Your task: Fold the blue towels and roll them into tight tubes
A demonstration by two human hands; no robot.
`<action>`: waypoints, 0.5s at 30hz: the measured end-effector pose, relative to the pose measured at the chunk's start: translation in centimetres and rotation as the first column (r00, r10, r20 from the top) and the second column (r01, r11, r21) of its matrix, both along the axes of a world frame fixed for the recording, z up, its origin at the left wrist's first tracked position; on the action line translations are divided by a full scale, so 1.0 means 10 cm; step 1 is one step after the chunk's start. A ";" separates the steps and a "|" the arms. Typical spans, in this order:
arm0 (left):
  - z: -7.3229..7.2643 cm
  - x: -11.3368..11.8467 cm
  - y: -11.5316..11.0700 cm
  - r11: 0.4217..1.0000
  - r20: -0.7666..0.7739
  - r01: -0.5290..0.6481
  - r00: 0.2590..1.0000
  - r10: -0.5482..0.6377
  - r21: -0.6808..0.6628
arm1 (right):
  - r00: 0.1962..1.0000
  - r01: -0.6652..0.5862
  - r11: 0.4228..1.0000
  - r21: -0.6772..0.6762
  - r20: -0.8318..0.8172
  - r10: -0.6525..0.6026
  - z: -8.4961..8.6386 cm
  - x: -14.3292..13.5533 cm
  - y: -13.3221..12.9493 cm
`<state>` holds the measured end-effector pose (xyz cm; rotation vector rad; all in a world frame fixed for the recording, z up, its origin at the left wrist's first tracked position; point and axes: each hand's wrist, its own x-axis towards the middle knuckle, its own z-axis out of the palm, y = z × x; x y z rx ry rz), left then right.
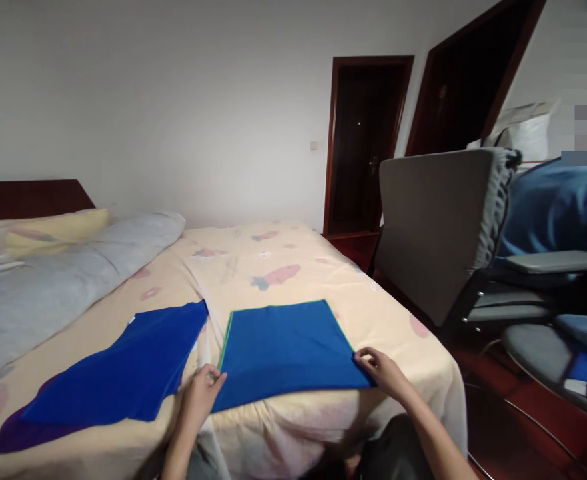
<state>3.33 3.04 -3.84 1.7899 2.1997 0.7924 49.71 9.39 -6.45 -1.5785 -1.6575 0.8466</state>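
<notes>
A blue cloth (286, 347) with a thin green edging lies flat near the front edge of the bed, squarish in outline. At its left edge is my left hand (206, 392), thumb and fingers closed together on the border. My right hand (381, 371) pinches the opposite edge, close to the front right corner. Left of this cloth, a second, deeper blue cloth (118, 370) is spread unevenly, with a small white tag on its far edge and a purple part showing at its near left end. Neither hand touches it.
The bed (273, 253) has a pale sheet with carrot prints. A grey blanket (73, 280) and a yellow pillow (56, 230) lie at the left. On the right, a person in blue (558, 207) sits in a grey chair (428, 227). A dark door (363, 147) stands behind.
</notes>
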 end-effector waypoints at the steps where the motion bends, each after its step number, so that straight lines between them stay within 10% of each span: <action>1: 0.02 0.03 -0.07 1.000 -0.028 -0.012 1.000 0.012 -0.011 | 0.999 0.009 1.000 -0.002 0.032 -0.009 0.00 0.01 -0.05; 5: 0.08 0.10 -0.29 0.993 -0.179 0.020 0.984 0.001 0.120 | 0.987 -0.061 0.975 0.216 0.161 0.026 0.08 -0.01 -0.37; 9: 0.04 0.05 -0.36 0.929 -0.090 0.342 0.939 -0.332 0.138 | 0.916 -0.325 0.906 0.270 0.327 0.231 0.15 -0.01 -0.57; 15: -0.12 -0.07 -0.35 0.919 0.048 0.375 0.923 -0.383 0.118 | 0.948 -0.248 0.933 0.261 0.265 0.178 0.06 0.11 -0.50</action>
